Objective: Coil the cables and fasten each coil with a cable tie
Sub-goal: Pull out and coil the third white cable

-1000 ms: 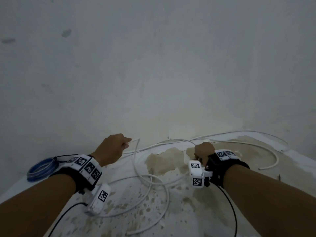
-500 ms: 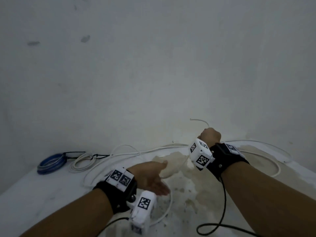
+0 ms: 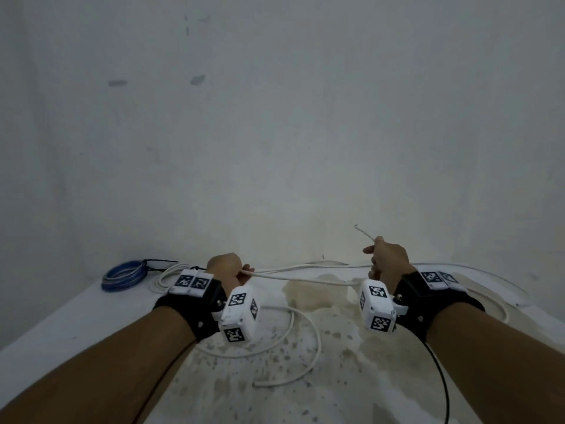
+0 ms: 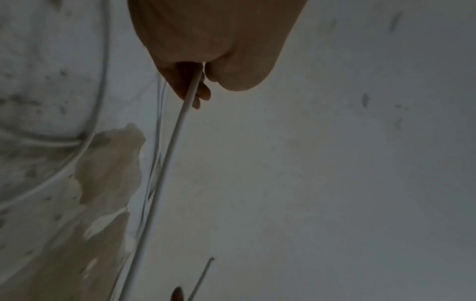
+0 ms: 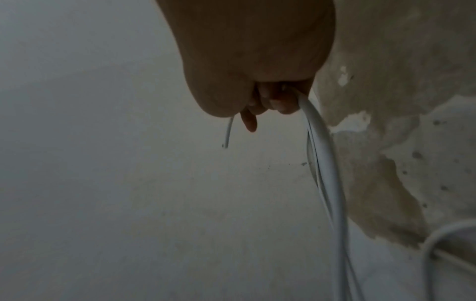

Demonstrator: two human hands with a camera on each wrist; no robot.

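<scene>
Stained white tabletop (image 3: 91, 325) is carrying everything, wall behind. White cable (image 3: 305, 272) is stretching between both fists: left hand (image 3: 227, 270) at nine o'clock and right hand (image 3: 389, 260) at three are curling tight round its strands. Slack at six risks snagging, tangling the loops.

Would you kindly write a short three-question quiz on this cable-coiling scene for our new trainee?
1. True or false: the left hand grips the white cable.
2. Which coil lies nearest the table's far left corner? A) blue coil B) white coil C) a red coil
3. Fill in: the cable's free end sticks up from the ____ hand.

Key: 1 true; 2 A; 3 right.
</scene>
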